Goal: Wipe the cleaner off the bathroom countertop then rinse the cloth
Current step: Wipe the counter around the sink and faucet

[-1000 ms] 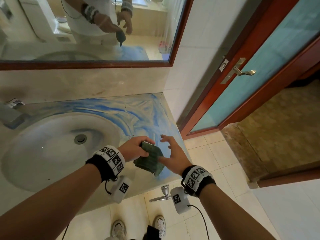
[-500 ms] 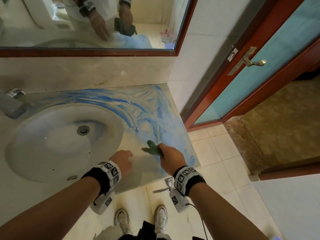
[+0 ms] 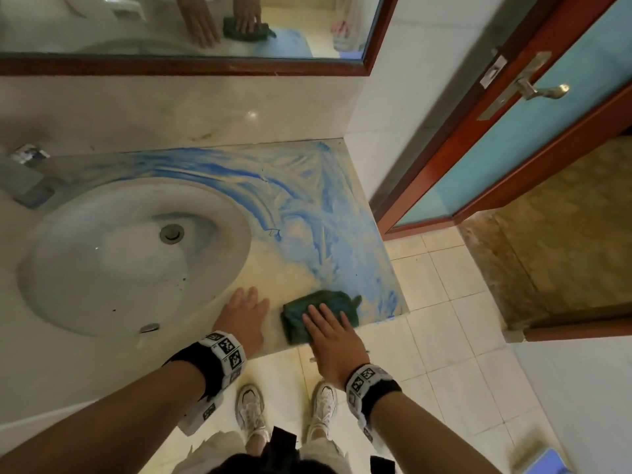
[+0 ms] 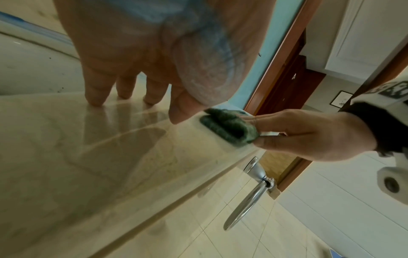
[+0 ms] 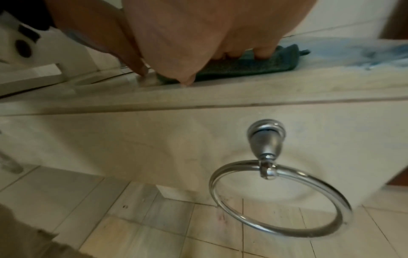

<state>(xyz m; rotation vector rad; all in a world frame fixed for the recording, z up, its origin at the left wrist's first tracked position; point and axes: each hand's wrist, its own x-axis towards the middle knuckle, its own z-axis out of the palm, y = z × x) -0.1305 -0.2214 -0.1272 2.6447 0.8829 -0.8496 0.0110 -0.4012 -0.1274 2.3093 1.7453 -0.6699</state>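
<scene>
A dark green cloth (image 3: 325, 304) (image 4: 227, 127) (image 5: 243, 65) lies flat on the beige countertop (image 3: 273, 268) near its front right corner. My right hand (image 3: 328, 333) presses on the cloth with straight fingers (image 5: 263, 51). My left hand (image 3: 244, 313) rests flat on the counter just left of the cloth, its fingertips (image 4: 95, 99) touching the surface. Blue cleaner streaks (image 3: 307, 206) cover the counter behind and to the right of the cloth. The oval sink (image 3: 102, 268) with its drain (image 3: 171, 233) sits to the left.
A faucet (image 3: 27, 183) stands at the sink's far left. A chrome towel ring (image 5: 276, 197) (image 4: 247, 199) hangs on the counter's front panel below my hands. A mirror (image 3: 171, 25) spans the wall behind. A wooden door (image 3: 513, 114) with a lever handle stands at the right.
The cloth went from both hands to my right hand alone, then down flat onto the counter's front right. My left hand let go and settled flat beside it.
</scene>
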